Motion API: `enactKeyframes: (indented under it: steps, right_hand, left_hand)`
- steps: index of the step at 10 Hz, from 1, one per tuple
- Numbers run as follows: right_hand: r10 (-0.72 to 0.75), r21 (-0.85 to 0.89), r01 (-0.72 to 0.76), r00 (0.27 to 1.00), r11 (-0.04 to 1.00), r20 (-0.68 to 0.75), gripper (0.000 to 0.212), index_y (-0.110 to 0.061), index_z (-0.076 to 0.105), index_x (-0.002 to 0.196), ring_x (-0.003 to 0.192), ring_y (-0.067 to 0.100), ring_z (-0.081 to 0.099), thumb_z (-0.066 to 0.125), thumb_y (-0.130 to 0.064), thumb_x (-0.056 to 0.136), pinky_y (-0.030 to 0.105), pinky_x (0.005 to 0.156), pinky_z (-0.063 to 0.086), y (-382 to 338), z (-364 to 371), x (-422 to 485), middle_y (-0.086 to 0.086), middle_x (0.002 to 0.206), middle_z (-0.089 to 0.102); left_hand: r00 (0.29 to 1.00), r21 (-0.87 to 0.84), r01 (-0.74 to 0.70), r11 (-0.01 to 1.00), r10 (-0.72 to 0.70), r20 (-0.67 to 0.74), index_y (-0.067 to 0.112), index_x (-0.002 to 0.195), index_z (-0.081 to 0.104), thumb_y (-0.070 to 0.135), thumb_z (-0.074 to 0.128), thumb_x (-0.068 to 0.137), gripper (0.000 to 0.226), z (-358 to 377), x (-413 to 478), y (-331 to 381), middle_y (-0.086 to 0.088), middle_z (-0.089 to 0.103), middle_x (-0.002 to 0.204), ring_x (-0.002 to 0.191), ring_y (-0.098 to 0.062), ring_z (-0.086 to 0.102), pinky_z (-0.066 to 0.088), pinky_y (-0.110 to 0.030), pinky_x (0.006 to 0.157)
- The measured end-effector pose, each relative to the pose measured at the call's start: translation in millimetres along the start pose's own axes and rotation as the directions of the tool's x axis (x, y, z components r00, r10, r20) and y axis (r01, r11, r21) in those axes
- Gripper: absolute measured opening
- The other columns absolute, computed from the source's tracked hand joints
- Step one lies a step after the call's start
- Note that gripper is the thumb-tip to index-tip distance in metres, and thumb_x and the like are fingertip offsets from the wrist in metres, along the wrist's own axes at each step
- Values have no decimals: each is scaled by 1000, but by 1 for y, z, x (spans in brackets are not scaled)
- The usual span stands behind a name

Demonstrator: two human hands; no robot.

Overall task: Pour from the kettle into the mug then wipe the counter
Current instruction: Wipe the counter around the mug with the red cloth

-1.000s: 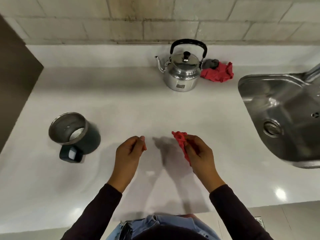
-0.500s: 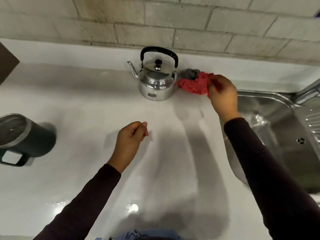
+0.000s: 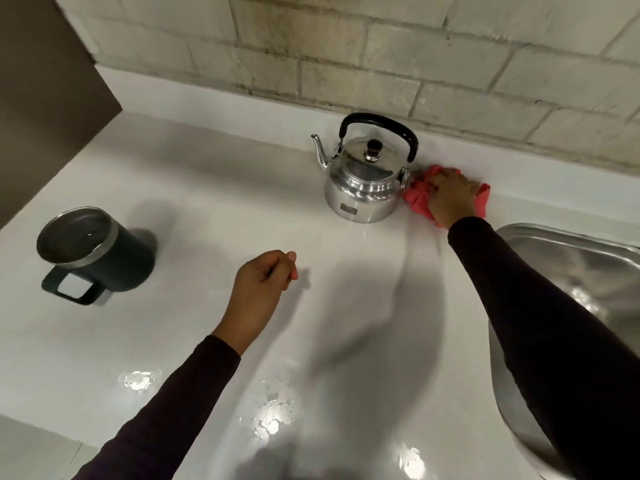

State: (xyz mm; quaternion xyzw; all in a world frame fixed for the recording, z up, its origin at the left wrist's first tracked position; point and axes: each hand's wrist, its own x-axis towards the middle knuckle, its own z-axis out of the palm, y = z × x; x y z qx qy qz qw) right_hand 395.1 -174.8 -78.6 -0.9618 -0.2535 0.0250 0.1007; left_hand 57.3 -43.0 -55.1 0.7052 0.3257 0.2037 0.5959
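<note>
Right hand [image 3: 450,195] grip pressed flat on red cloth [image 3: 417,200] beside kettle [image 3: 363,181]; cloth soft, light, bunches easily. Left hand [image 3: 263,289] loosely curled, empty, above desk [image 3: 207,341].

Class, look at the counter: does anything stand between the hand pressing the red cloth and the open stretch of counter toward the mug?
Yes. The kettle stands directly left of the red cloth under the right hand, touching or nearly so. Beyond it the counter looks bare up to the mug; the left hand hovers nearer the person.

Right hand [image 3: 452,195] reaches to 1 o'clock, palm down, fingers spread; left hand [image 3: 264,282] loosely curled at centre.
</note>
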Motion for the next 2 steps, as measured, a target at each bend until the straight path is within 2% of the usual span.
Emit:
enactKeyframes:
  steps: [1,2]
  right_hand:
    - [-23,-27,22,999,999,-33,31,-14,64,113,123,36,45,44,-17,88,60,109,14,-18,-23,-24,14,125,59]
    - [-64,-132,48,992,990,-113,25,-10,67,99,100,37,59,46,-17,88,48,98,33,-36,-37,-59,17,104,68]
  left_hand:
    - [999,-5,-21,1000,21,47,19,56,54,29,52,92,38,-2,-2,1,13,43,46,45,-2,38,32,-6,47]
    - [994,-5,-54,999,54,99,23,55,55,31,50,92,38,-7,-3,8,13,46,47,46,-1,40,33,-7,47]
